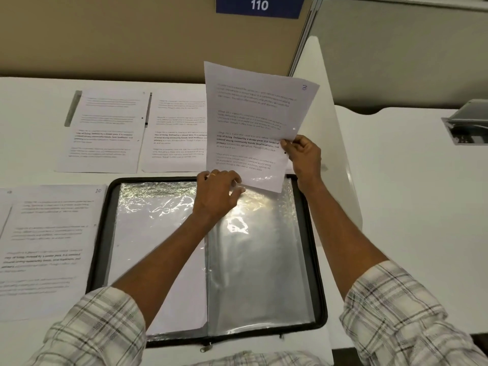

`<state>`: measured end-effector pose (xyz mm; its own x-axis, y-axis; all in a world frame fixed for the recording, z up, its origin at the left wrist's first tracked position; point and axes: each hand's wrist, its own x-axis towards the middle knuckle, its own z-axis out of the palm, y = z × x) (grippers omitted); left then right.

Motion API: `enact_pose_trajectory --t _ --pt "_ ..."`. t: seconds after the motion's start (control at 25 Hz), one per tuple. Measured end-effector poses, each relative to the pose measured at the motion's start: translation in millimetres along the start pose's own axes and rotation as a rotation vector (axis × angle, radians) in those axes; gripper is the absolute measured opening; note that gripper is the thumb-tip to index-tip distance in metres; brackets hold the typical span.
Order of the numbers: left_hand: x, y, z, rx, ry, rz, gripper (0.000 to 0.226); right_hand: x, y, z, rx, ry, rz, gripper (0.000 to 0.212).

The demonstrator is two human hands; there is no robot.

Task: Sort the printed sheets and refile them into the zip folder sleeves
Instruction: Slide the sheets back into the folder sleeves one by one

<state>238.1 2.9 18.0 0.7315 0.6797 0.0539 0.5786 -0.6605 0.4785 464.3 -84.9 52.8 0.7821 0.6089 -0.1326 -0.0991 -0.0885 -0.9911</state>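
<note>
Shirt cuffs (100, 328): plaid, at the bottom corners of the frame, both forearms reaching up the picture over the folder.
Zip folder (97, 249): black-edged, lying open and flat on the worktop (396, 207), centre to lower centre of the frame; zip pull (206, 347) at its near edge.
Left page (158, 260): glossy pocket with a white sheet inside.
Clear sleeve (258, 273): right half of the folder, grey and shiny.
Left hand (216, 194): at the top edge of the clear sleeve, fingers curled and pinching the plastic there; a ring shows on one finger.
Right hand (303, 154): raised above the folder's upper right corner, thumb and fingers pinching the right edge of the held sheet.
Held sheet (250, 114): upright, slightly tilted, centre right of the frame; printed paragraphs, a handwritten "3" in its top right corner; its bottom edge sits at the mouth of the clear sleeve, just beside the left hand.
Far sheets (105, 133): two printed pages side by side, upper left, beyond the folder.
Near sheets (45, 247): overlapping pages at the left edge, one marked "10", touching the folder's left border.
Partition (132, 35): tan panel behind the worktop, with a blue sign (258, 5) reading "110".
</note>
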Motion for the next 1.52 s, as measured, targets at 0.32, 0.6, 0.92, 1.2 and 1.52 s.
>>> enact_pose_trajectory --t 0.32,0.6,0.92,1.2,1.52 --pt "8.8 -18.8 -9.7 -0.076 -0.077 -0.09 0.04 -0.7 0.5 -2.1 -0.005 -0.001 -0.028 0.015" --pt "12.5 -20.7 -21.4 -0.185 -0.013 -0.076 0.039 7.5 -4.5 -5.8 -0.081 0.011 -0.041 0.021" --pt "19.7 -35.2 -30.0 -0.225 -0.121 -0.059 0.043 8.4 -1.9 -0.9 -0.154 -0.02 -0.064 0.023" --pt "24.0 -60.8 -29.9 -0.334 -0.212 0.076 0.028 10.7 4.8 -3.9 -0.176 -0.017 -0.063 0.024" --pt "27.4 -61.5 -23.1 -0.412 -0.151 0.138 0.02 9.3 1.0 1.3 -0.205 0.032 -0.136 0.008"
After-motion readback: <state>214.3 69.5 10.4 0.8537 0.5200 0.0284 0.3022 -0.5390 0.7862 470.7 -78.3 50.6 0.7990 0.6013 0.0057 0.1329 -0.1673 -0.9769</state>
